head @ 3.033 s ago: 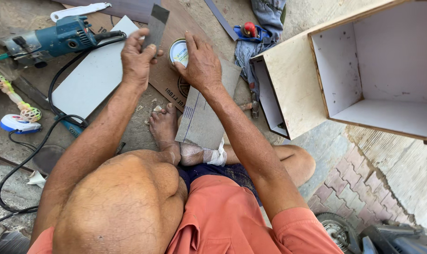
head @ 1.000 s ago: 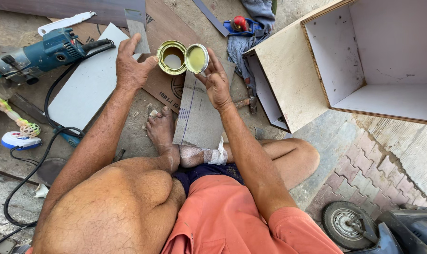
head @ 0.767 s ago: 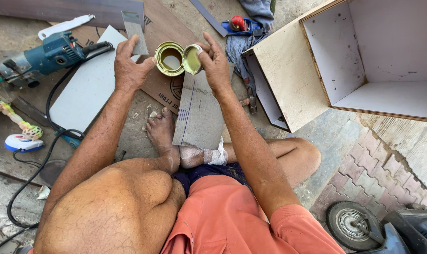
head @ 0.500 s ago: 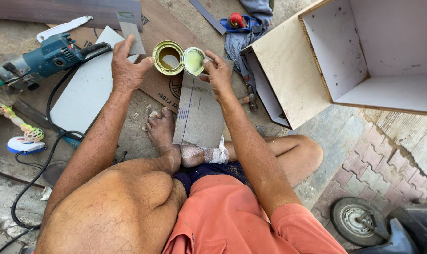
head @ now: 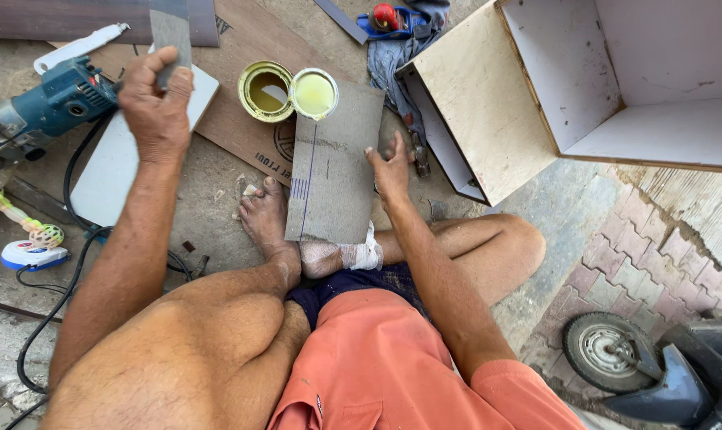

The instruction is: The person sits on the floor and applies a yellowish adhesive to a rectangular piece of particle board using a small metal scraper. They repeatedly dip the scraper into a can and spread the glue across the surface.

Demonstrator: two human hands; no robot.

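left hand (head: 156, 103) grip pinching a grey laminate strip (head: 170, 32), right hand (head: 391, 166) fingers spread on the grey sheet (head: 333, 167), open glue tin (head: 265, 91) and lid (head: 314, 93) at 12 o'clock of the sheet

Left hand (head: 156, 103) grips grey strip (head: 170, 32); right hand (head: 391, 167) on board (head: 333, 167).

bright, even daylight with soft, faint shadows; sharp focus throughout, slight wide-angle stretch toward the edges.
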